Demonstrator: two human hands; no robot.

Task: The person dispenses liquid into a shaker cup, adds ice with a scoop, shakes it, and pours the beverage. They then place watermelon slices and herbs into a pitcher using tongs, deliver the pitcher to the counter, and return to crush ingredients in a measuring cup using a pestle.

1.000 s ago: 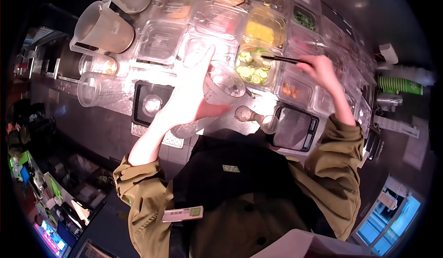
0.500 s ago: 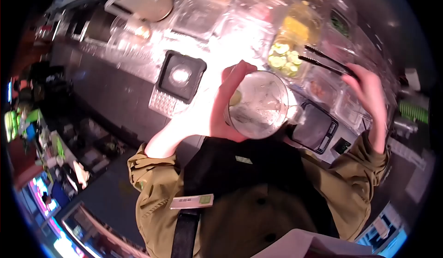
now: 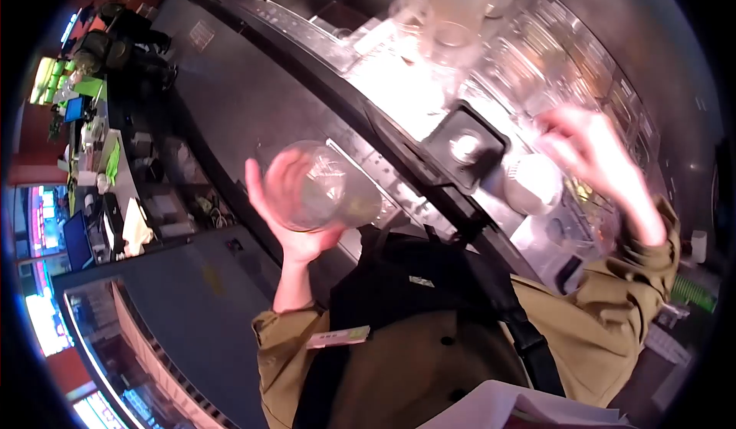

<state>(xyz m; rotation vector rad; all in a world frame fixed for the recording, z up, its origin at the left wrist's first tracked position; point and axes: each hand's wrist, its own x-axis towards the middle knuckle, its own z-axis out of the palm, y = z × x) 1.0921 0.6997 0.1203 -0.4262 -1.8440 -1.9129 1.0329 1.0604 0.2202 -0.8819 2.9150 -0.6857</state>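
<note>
At centre left, my left hand (image 3: 295, 203) is wrapped round a clear cup (image 3: 337, 195), which is tilted with its round end toward the camera; something greenish shows faintly inside. My right hand (image 3: 579, 141) hovers over the counter by the food containers (image 3: 571, 53), its fingers bent and blurred. Whether it holds anything is unclear. A whitish round vessel (image 3: 533, 184) stands just below my right hand. Left of that vessel lies a black square tray (image 3: 465, 147) with a bright round centre.
Measuring jugs (image 3: 464, 0) stand at the top of the counter. A sink (image 3: 326, 0) is set in at the upper left. Beyond the dark floor, a person (image 3: 119, 46) is at the far upper left. A back counter with screens (image 3: 74, 109) runs along the left.
The view has swung left. My left hand has carried the cup left, away from the containers. The black tongs seen earlier in my right hand no longer show, and that hand has moved toward the whitish vessel.
</note>
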